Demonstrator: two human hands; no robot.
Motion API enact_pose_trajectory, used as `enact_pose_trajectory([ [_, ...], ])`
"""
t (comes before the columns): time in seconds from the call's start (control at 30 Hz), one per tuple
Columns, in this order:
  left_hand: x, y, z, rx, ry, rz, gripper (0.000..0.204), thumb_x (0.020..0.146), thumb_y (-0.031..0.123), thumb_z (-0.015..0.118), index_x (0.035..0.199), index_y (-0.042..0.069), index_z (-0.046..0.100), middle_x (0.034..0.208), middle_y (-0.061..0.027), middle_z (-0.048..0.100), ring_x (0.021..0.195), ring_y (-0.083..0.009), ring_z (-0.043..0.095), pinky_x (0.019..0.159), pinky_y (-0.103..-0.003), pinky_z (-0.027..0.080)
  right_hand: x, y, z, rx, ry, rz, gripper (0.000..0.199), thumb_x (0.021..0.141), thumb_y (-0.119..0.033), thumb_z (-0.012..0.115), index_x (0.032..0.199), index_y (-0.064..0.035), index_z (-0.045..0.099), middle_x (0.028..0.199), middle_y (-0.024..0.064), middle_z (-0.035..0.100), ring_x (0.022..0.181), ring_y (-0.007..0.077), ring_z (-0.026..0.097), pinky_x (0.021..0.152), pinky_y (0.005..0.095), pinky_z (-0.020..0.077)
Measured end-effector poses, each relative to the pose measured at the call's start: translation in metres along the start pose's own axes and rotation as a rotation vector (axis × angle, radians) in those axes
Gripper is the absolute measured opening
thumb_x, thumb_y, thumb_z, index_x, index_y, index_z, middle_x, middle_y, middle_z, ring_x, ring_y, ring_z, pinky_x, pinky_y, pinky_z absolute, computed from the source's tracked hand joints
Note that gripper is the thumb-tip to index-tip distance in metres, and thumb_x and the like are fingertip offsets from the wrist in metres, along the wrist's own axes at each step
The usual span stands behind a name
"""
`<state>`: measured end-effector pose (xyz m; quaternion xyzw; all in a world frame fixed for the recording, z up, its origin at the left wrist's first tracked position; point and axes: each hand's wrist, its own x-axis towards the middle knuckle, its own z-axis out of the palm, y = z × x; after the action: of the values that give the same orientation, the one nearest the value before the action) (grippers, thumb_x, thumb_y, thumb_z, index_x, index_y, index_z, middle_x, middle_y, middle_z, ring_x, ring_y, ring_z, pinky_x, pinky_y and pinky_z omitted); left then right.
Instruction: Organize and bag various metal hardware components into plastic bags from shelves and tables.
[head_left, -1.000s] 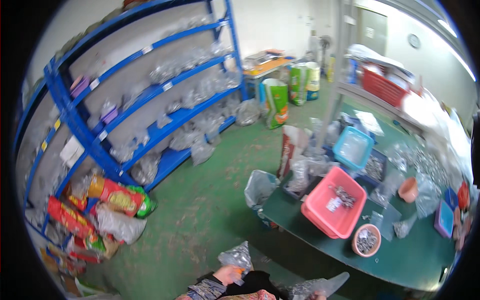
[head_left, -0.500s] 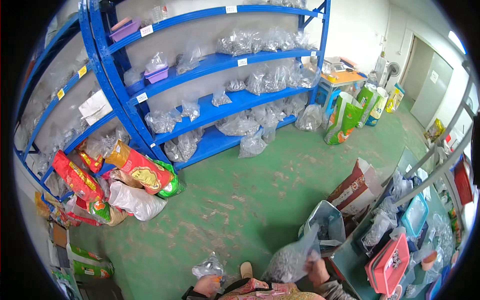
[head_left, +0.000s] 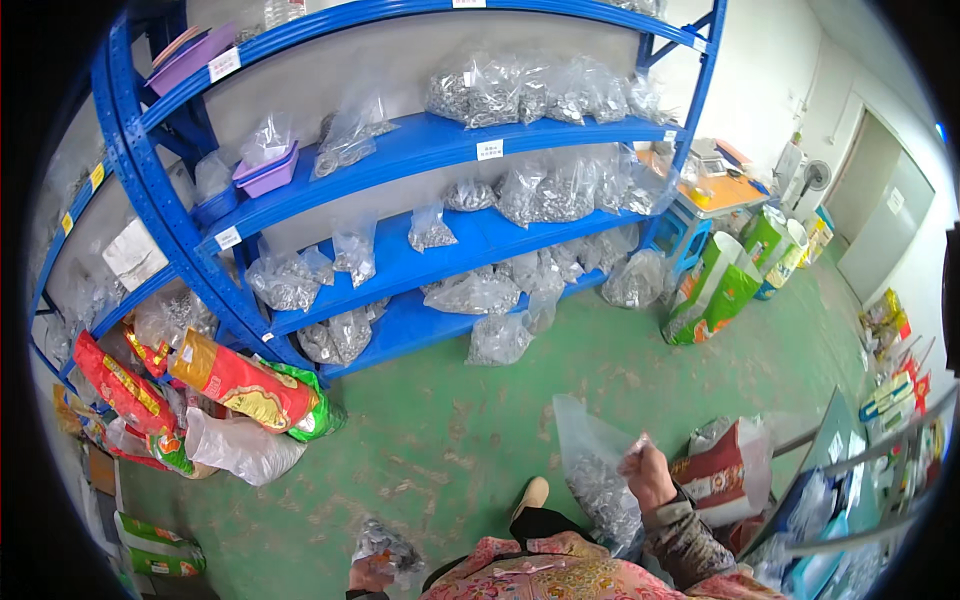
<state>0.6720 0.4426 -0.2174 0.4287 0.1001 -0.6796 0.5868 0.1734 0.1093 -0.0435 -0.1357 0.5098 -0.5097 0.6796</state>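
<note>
Pinched in my right hand (head_left: 648,472) is the top of a large clear plastic bag (head_left: 598,480), which hangs with small silvery metal parts bunched low in it. My left hand (head_left: 370,577), at the lower edge, is closed on a smaller clear plastic bag (head_left: 393,550) with shiny pieces inside. Both bags hang over the green floor, apart from each other. One shoe (head_left: 533,495) of mine shows between them.
Ahead stands a blue shelf rack (head_left: 440,137) loaded with bags of metal parts. Stuffed sacks (head_left: 250,385) lie at the left. A green-and-white sack (head_left: 715,290) stands near an orange-topped table (head_left: 725,192). At right are a red-brown bag (head_left: 722,470) and a dark green worktable (head_left: 825,440).
The view has come nearer the rack, and the worktable has slid toward the right rim. My right hand with the large bag is higher and farther forward; the left still holds the small bag.
</note>
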Motion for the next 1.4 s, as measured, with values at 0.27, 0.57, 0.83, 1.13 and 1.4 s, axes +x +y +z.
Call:
enact_pose_trajectory([
  [0.27,0.073,0.033,0.208,0.455,0.291,0.593,0.022,0.08,0.016,0.054,0.094,-0.001,0.054,0.075,-0.0074,0.057,0.067,-0.0204,0.054,0.058,-0.032,0.046,0.214,-0.113,0.174,0.022,-0.213,-0.039,0.023,0.093,-0.027,0.041,0.076,-0.013,0.046,0.061,-0.0016,0.042,0.052,0.0107,0.038,0.047,0.0266,0.0331],
  [0.57,0.197,0.079,0.283,0.168,0.362,0.32,0.024,0.086,0.011,0.051,0.107,0.0,0.052,0.09,-0.0075,0.057,0.069,-0.0161,0.057,0.057,-0.027,0.047,0.498,-0.158,0.401,0.316,-0.451,0.062,0.025,0.091,-0.027,0.044,0.07,-0.0136,0.047,0.058,-0.003,0.044,0.054,0.0125,0.045,0.053,0.0272,0.0391],
  [0.83,0.244,0.138,0.419,-0.045,0.462,0.222,0.026,0.088,0.013,0.041,0.106,-0.002,0.053,0.075,-0.0027,0.054,0.058,-0.0123,0.05,0.049,-0.025,0.04,0.72,-0.14,0.476,0.312,-0.182,-0.031,0.016,0.087,-0.019,0.046,0.093,-0.0057,0.051,0.072,0.0043,0.049,0.062,0.019,0.049,0.052,0.0331,0.0365],
  [1.13,0.314,0.118,0.502,-0.607,0.455,0.226,0.023,0.087,0.012,0.041,0.101,-0.001,0.053,0.072,-0.0038,0.055,0.057,-0.011,0.049,0.049,-0.023,0.039,0.86,-0.192,0.445,-1.684,-0.389,-1.249,0.039,0.079,-0.025,0.055,0.11,-0.0026,0.052,0.107,0.0161,0.056,0.1,0.0348,0.052,0.088,0.0423,0.0405],
  [1.4,0.388,0.101,0.61,-0.271,0.511,0.187,0.026,0.087,0.023,0.043,0.092,0.002,0.059,0.058,0.0058,0.04,0.048,-0.0069,0.037,0.044,-0.021,0.028,0.896,-0.239,0.382,-0.966,-1.005,-0.462,0.034,0.082,-0.023,0.053,0.11,-0.0041,0.053,0.11,0.0149,0.054,0.108,0.0331,0.047,0.095,0.0441,0.0364],
])
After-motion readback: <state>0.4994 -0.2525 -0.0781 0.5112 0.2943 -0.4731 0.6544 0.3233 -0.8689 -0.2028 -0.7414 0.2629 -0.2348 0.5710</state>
